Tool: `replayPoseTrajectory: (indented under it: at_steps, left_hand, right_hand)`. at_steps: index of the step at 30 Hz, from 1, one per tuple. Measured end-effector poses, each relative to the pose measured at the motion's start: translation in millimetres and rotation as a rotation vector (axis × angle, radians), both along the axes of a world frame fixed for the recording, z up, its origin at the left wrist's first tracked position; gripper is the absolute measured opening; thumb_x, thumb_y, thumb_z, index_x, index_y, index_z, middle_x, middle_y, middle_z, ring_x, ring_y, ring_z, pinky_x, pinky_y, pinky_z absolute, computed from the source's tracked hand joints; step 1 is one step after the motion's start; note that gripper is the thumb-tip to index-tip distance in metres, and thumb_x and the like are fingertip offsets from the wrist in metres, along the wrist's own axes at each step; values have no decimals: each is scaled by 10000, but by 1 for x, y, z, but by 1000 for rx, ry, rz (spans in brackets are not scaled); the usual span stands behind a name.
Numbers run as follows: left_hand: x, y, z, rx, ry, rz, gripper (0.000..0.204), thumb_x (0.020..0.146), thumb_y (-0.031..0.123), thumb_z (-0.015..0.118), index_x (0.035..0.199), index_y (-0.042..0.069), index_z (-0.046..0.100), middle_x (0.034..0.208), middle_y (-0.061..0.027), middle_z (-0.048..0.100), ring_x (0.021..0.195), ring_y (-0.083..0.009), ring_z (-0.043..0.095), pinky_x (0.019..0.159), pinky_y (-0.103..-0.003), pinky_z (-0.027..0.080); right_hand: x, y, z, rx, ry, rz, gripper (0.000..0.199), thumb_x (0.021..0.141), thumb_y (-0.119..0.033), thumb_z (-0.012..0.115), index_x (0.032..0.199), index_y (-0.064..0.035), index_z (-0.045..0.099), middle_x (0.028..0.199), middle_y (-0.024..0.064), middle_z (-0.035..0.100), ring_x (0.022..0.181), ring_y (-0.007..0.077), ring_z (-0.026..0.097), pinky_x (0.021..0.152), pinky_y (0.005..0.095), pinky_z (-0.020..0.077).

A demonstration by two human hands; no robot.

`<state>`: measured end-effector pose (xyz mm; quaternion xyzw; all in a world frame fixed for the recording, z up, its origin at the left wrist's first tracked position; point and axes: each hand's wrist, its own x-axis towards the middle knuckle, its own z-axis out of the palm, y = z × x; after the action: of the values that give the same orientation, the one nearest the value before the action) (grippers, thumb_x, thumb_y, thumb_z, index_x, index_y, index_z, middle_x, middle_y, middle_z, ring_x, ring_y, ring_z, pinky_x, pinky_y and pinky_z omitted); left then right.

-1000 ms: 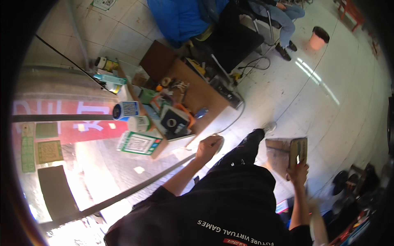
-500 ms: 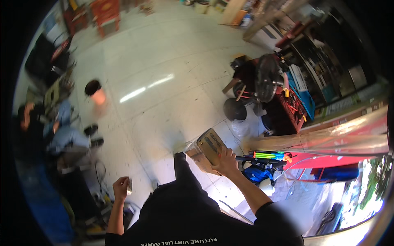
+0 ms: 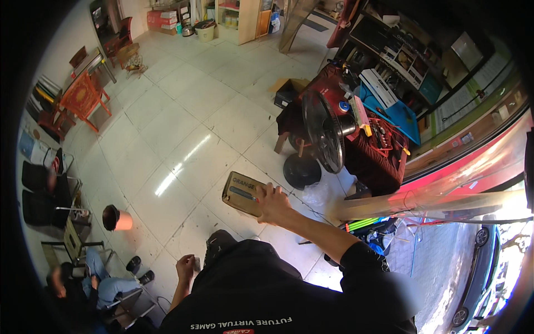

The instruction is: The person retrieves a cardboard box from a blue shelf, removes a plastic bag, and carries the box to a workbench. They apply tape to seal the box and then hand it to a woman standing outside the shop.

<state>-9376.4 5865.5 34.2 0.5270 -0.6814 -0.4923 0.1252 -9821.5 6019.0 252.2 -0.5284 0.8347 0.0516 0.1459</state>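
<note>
Above a tiled floor [image 3: 183, 114], the right hand [image 3: 273, 206] clasps one end of a brown cardboard box [image 3: 240, 193], fingers spread across it; the left hand [image 3: 186, 269] pinches a small, indistinct object [image 3: 197, 264]. A firm grasp and steady wrist should best keep the one-handed load level.

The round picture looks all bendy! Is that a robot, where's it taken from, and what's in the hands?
No robot here: somebody wears a fisheye camera on their head, looking down. Its very wide view makes straight edges curve near the rim. Their bare right hand grips a brown cardboard box. Their bare left hand seems to have something small by the fingers, too hidden to name. Beyond is a tiled floor, with a black fan by a table with a dark red cloth. A blue tray lies on that table.
</note>
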Motion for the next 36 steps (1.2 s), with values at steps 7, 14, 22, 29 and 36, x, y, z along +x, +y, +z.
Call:
replayPoseTrajectory:
  at_steps: [7, 14, 22, 29, 36]
  left_hand:
    - [-82, -105, -44, 67, -155, -5, 218, 924, 138, 708, 1049, -30, 767, 856, -116, 756, 711, -164, 687, 650, -307, 542]
    - [-251, -266, -94, 343, 160, 381, 264, 910, 159, 697, 1086, -34, 736, 849, -53, 680, 765, -134, 607, 688, -285, 493]
    - [-593, -478, -105, 653, 400, 304, 567, 925, 76, 666, 1419, -64, 425, 1067, -206, 666, 903, -315, 695, 793, -435, 606]
    - [-912, -518, -60, 1017, 867, -593, 358, 875, 103, 772, 1201, 31, 641, 1091, -82, 711, 932, -166, 681, 828, -319, 566]
    - [-1140, -486, 17, 999, 525, -1019, 367, 864, 134, 791, 1187, 37, 647, 1083, -80, 715, 935, -176, 687, 836, -326, 564]
  right_hand:
    - [-123, -132, 61, -100, -86, -9, 1141, 650, -512, 852, 1500, 44, 333, 1291, 304, 464, 1091, 472, 576, 820, 525, 595]
    - [-256, -298, 119, -67, -137, 28, 1128, 700, -553, 825, 1503, 39, 299, 1305, 309, 440, 1094, 475, 568, 856, 517, 584]
    - [-385, -391, 207, -253, -4, 0, 1120, 690, -536, 855, 1480, 62, 332, 1300, 299, 447, 1147, 493, 541, 856, 505, 593]
    - [-542, -327, 259, -563, -228, -534, 1117, 690, -413, 876, 1533, 13, 281, 1409, 280, 446, 1307, 437, 513, 1091, 455, 466]
    - [-634, -252, 196, -842, -209, -1045, 1117, 665, -411, 912, 1507, 39, 332, 1408, 263, 493, 1323, 396, 535, 1084, 446, 469]
